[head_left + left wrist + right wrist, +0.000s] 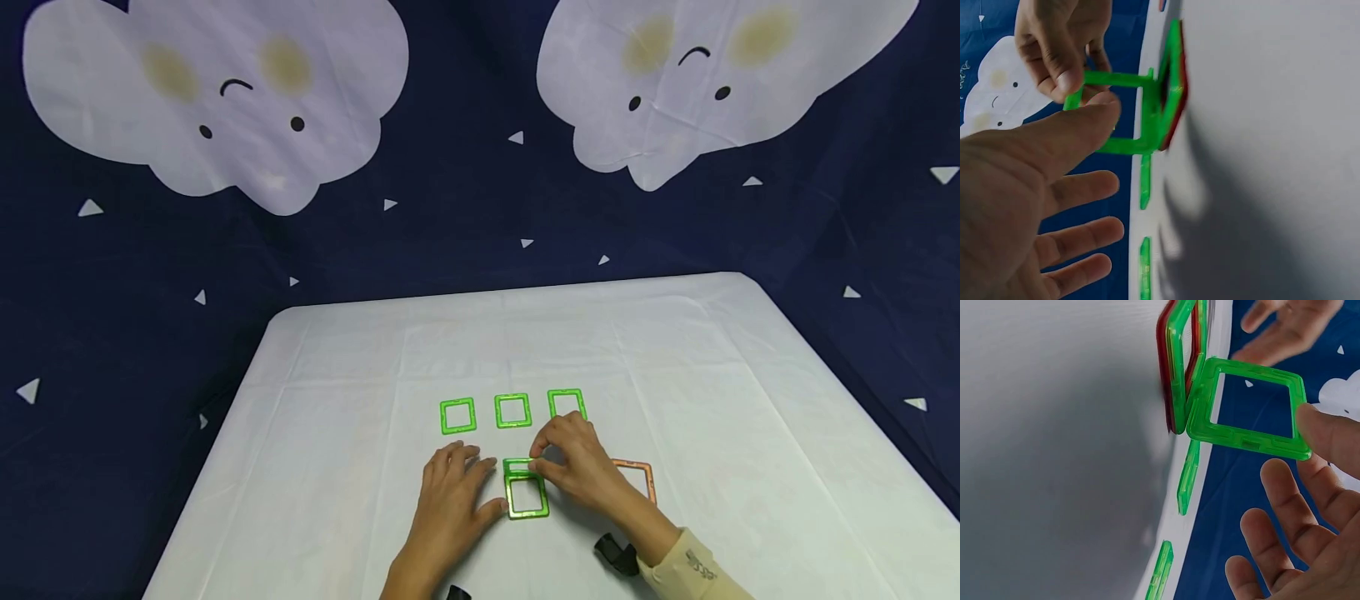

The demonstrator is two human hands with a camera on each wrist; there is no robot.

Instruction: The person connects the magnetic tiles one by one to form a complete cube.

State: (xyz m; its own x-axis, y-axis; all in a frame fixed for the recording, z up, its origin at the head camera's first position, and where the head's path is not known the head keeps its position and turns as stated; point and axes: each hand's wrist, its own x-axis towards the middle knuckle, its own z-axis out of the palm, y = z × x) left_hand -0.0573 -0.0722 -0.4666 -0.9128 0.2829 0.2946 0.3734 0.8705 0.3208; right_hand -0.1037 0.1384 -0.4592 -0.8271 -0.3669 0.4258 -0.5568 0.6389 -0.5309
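A green square frame tile [1250,444] stands on edge at the back side of a flat green square tile [528,515]. Under the flat one lies a red tile [1164,369], its edges flush with the green. My right hand [581,462] pinches the raised tile's upper edge between thumb and fingers, the other fingers spread loosely. To the left of the pieces, my left hand [450,500] has relaxed fingers, its thumb tip right at the flat tile's left side in the head view. In the left wrist view the left thumb [1085,125] overlaps the raised tile.
Behind the hands, a left green tile [458,430], a middle green tile [513,425] and a right green tile [566,392] form a row on the white table [337,433]. An orange square tile [651,483] lies partly hidden behind the right forearm. A dark cloud-patterned cloth [450,250] hangs beyond.
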